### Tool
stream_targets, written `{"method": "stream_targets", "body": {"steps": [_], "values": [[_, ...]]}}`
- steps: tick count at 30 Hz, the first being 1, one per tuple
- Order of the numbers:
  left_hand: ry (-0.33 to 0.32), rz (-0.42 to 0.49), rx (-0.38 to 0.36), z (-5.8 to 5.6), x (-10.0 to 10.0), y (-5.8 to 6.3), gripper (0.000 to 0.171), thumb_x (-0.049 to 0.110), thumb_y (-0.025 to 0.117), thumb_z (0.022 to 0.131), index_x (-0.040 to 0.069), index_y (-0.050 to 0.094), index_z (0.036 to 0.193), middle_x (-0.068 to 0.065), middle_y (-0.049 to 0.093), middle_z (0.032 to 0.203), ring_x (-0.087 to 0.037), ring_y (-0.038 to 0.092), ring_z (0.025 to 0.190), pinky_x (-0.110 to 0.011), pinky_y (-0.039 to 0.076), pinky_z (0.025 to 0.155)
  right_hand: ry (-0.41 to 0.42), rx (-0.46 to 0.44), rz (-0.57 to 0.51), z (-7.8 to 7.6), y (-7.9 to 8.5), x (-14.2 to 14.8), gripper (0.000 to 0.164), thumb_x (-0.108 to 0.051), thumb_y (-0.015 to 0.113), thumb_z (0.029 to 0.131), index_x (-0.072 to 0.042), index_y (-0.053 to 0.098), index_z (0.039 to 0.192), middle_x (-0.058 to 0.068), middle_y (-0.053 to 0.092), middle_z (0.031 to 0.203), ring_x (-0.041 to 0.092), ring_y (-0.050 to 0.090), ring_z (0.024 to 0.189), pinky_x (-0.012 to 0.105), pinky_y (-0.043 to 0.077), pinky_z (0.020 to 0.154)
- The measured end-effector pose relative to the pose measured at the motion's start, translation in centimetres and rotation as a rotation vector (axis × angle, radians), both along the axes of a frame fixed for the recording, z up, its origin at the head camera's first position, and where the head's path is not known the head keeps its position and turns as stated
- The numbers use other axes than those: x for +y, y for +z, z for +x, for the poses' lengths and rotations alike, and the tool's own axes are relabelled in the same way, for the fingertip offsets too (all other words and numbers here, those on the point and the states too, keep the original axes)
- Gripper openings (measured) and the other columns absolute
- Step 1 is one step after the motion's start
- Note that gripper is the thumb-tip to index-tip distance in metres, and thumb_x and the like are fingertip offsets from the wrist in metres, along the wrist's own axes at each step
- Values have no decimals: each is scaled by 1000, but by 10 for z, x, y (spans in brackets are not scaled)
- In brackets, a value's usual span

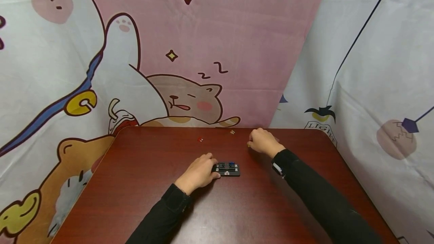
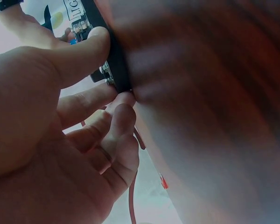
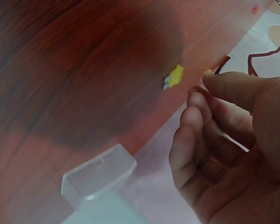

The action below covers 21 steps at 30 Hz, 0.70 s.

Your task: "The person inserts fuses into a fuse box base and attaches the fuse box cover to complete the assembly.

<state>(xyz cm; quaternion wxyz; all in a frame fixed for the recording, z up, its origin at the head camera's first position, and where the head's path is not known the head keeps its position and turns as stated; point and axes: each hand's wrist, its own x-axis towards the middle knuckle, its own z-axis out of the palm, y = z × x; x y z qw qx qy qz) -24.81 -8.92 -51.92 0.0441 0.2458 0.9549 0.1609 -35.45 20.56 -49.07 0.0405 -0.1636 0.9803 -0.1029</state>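
Note:
My left hand (image 1: pixel 198 173) holds the left end of a small black board (image 1: pixel 228 173) on the table. Metal contacts and blue parts show on its upper side. In the left wrist view the thumb lies over the board (image 2: pixel 117 65) and fingertips meet its end. Toward the table's far side, my right hand (image 1: pixel 265 142) has its fingers bent, thumb and index tips apart. Just beyond those fingertips lies a small yellow piece (image 3: pixel 176 74) with two pale prongs, on the table. Nothing shows between the right hand's fingers.
A clear plastic box (image 3: pixel 100 172) stands near the table edge by my right hand. A small red piece (image 1: pixel 200 139) and a small pale-yellow piece (image 1: pixel 232 132) lie near the far edge. A printed cloth (image 1: pixel 251 48) hangs behind the reddish-brown table (image 1: pixel 152 168).

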Motion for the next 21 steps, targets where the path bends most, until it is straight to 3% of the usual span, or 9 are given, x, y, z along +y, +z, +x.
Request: {"method": "stream_targets", "body": {"steps": [5,12,21], "values": [[-2,-2,2,0,0,1,47,39,85,99,8,76,134,-8,66,122,-24,63,104,-46,56,95,-71,-55,47,-7,-7,-6,48,-28,79,103,-17,60,60,-6,41,64,17,46,63,36,39,60],[-4,2,1,0,0,2,49,39,84,100,8,75,137,-11,67,130,-30,66,115,-50,57,102,-95,-49,78,-9,-8,-9,45,-29,82,102,-15,63,64,-1,52,68,20,57,68,38,44,65],[-3,-4,-1,1,0,1,49,40,84,100,9,75,137,-8,67,125,-27,65,110,-47,57,99,-48,-38,94,-2,-1,-13,28,-27,84,100,-14,75,76,3,68,79,20,66,76,43,55,73]]}}
